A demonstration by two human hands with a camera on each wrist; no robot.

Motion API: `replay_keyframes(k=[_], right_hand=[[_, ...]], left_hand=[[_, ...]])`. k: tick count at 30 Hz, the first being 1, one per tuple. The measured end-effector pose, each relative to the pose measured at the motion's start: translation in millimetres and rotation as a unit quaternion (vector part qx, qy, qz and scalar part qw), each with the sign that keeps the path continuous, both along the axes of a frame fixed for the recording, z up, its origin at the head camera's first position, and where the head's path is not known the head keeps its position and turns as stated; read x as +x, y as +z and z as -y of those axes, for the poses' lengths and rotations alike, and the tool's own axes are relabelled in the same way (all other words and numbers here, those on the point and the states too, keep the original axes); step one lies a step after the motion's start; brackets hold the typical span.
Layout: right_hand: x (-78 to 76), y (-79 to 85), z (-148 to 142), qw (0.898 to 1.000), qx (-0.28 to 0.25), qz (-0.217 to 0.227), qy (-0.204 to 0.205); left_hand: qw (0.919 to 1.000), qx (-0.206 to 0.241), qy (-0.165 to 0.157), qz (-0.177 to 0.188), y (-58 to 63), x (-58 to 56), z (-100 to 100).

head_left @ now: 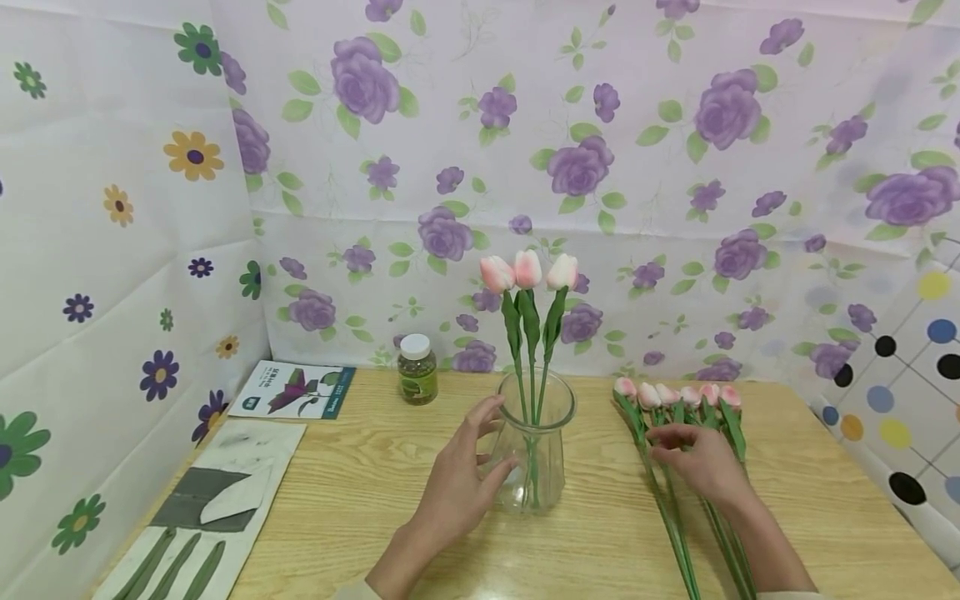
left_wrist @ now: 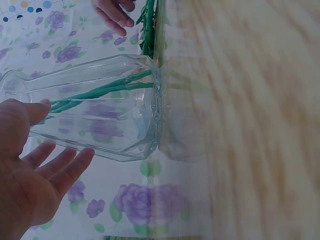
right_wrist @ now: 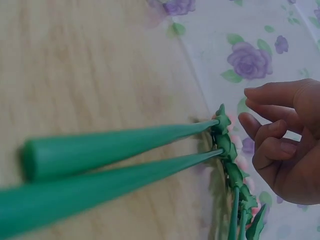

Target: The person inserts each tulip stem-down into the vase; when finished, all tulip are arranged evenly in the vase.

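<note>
A clear glass vase [head_left: 555,475] stands upright on the table, holding three pink-and-white artificial tulips [head_left: 528,271] with green stems. My left hand [head_left: 463,473] is at the vase's left side, its fingers slightly bent. In the left wrist view, the thumb and fingers of this left hand [left_wrist: 37,167] lie against or very close to the glass. To the right, several more tulips [head_left: 690,397] lie in a row, heads toward the back. My right hand [head_left: 697,458] hovers over their stems, fingers loosely bent. The right wrist view shows that right hand [right_wrist: 287,142] grasping nothing, apart from the stems [right_wrist: 120,150].
A white-lidded jar [head_left: 417,375] stands at the back, left of the vase. A printed booklet [head_left: 255,387] and a pale cloth or sheet with dark green leaf-like shapes [head_left: 262,454] lie along the table's left side. Flower-patterned sheets [head_left: 450,125] hang behind and at the left.
</note>
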State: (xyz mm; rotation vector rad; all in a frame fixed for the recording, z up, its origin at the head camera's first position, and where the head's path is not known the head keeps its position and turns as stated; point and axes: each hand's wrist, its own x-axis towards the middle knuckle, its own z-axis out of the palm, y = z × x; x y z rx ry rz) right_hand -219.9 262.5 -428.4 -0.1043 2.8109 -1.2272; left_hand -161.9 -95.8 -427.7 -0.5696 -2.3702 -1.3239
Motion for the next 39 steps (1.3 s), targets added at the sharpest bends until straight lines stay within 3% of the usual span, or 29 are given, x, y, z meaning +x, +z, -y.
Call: replay_keyframes(k=[22, 39], right_hand=[[-3.9, -13.1, 3.2, 0.999, 0.026, 0.025, 0.023], [-1.9, -11.8, 13.6, 0.997, 0.033, 0.033, 0.062]], left_hand=[[1.0, 0.004, 0.0, 0.003, 0.4, 0.7, -0.1], [1.0, 0.004, 0.002, -0.004, -0.3, 0.6, -0.2]])
